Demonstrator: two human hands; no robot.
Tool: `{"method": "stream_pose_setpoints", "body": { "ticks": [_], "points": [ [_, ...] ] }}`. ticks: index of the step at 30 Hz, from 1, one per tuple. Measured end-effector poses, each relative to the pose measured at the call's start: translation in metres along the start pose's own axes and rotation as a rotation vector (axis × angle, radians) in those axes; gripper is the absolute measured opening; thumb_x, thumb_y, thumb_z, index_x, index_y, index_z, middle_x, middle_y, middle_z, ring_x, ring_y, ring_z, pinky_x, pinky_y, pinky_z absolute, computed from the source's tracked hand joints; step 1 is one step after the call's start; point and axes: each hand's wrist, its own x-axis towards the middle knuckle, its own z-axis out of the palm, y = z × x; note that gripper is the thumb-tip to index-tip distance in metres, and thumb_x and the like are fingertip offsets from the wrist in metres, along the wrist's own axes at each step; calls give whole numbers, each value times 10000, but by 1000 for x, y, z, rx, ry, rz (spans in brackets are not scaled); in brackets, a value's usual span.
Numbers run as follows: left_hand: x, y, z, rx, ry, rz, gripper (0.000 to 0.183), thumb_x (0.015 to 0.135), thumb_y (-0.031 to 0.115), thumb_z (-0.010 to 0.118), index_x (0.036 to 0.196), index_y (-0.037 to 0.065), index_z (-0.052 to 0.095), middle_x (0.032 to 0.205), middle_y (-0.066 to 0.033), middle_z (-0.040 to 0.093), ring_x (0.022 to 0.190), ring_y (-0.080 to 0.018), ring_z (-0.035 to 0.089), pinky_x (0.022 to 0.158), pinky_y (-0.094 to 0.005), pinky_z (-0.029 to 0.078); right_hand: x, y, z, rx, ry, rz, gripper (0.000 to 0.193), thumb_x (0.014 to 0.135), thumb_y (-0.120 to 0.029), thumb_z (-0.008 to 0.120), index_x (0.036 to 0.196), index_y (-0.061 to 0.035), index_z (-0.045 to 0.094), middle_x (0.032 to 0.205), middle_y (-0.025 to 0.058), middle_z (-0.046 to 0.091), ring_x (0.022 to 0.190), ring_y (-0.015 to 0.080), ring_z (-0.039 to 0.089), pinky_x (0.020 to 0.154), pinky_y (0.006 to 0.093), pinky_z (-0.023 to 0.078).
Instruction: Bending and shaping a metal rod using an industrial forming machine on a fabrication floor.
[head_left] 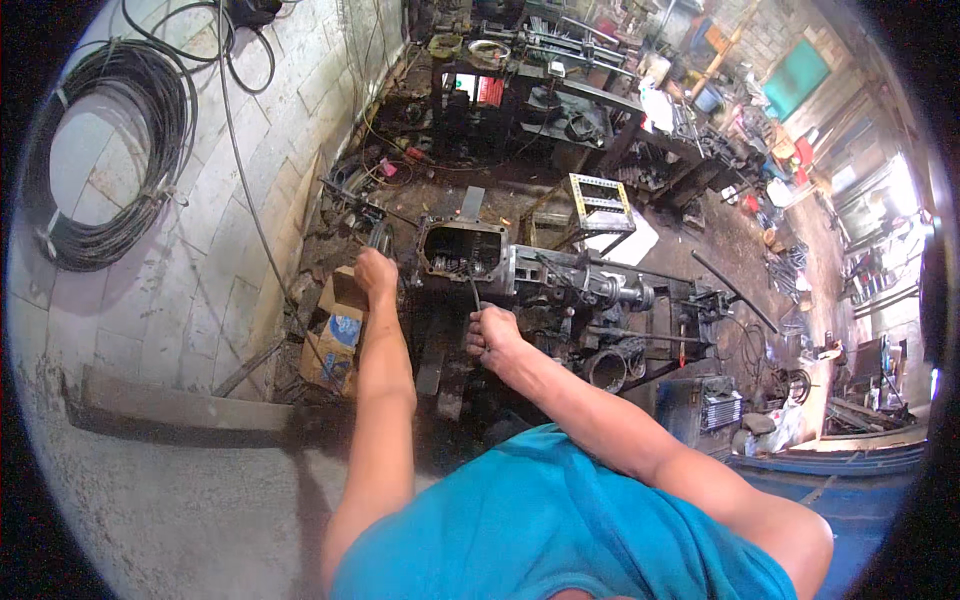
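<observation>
Frame centre: our right hand [493,331] grips a rod [475,291], apparently probing the housing [505,252]. Left hand [377,271]: grip unclear. Next calls for steadiness.

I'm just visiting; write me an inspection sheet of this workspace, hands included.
Surface: dark, stained floor.
Job's things: open-topped metal housing; thin dark rod reaching to its opening.
Clutter: cardboard box at left; parts crowd a bench beyond.
Hands: right hand closed around the rod; left hand at a dark round part, grip unclear.
Cables: black coil against the wall.
Surroundings: pale block wall; yellow-edged metal stand beyond the housing.
</observation>
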Motion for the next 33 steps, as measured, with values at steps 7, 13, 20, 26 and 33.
{"method": "stream_pose_setpoints", "body": {
  "ticks": [7,13,20,26,33],
  "points": [
    [-35,-19,-5,-89,124,18,380,838,85,639,1163,-74,525,1028,-245,619,928,-390,635,791,-452,554,3,12,0,1,41,-36,84,866,-85,398,812,-113,455,588,2,344,451,134,326,402,296,236],
    [-9,3,-4,37,90,50,309,819,109,671,1060,-45,554,1028,-212,631,931,-364,644,797,-451,543,15,15,17,-80,90,-55,121,867,-89,402,766,-144,441,581,-1,353,439,131,327,394,306,240],
    [-28,-23,17,-169,100,-33,494,827,52,657,1270,-78,481,1179,-260,571,1075,-360,587,901,-451,510,27,18,11,-85,201,-31,116,864,-106,448,754,-139,434,555,5,349,398,136,296,375,297,202],
    [9,-10,14,55,0,87,265,842,82,606,1069,-52,572,1068,-248,615,978,-368,624,802,-457,522,35,-10,18,-88,91,-103,75,876,-89,432,817,-105,474,632,7,387,473,131,321,420,289,245],
    [-25,-36,29,-116,238,80,470,797,82,623,1225,-51,483,1122,-263,600,953,-433,597,800,-488,486,27,2,-5,-112,-15,-44,108,880,-66,435,939,-102,519,571,-28,313,422,99,274,378,272,222]
  ]
}}
